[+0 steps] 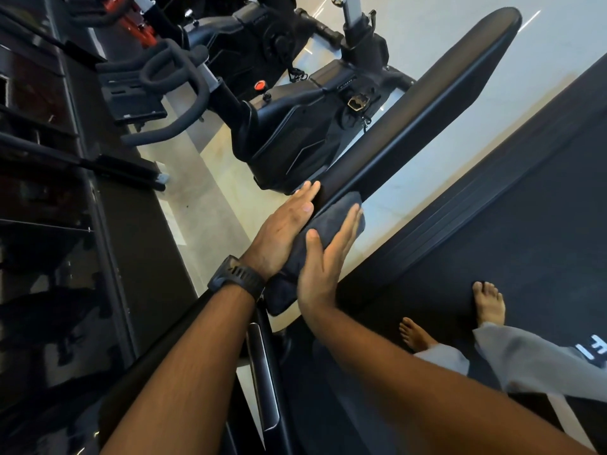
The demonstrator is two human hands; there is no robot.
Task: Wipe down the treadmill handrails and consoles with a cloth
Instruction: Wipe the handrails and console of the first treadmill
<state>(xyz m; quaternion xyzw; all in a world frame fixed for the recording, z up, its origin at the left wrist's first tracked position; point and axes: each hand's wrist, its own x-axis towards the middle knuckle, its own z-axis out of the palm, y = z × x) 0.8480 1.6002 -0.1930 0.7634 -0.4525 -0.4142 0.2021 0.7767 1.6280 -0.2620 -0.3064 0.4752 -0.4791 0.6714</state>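
By my reading, wiping is partway along one handrail (pixel 427 103). The dark cloth (pixel 343 210) drapes its near end, pressed flat between left hand (pixel 282 234) and right hand (pixel 323 262), with fingers (pixel 348 226) straight and pressed together. The stretch toward 1 o'clock probably remains, and no console is in view.

The cloth (pixel 328 215) hides the near part of the handrail (pixel 427 103); the left hand (pixel 282 231) and right hand (pixel 323 264) cover much of the cloth. The trouser lettering (pixel 596 351) is cut by the right edge.
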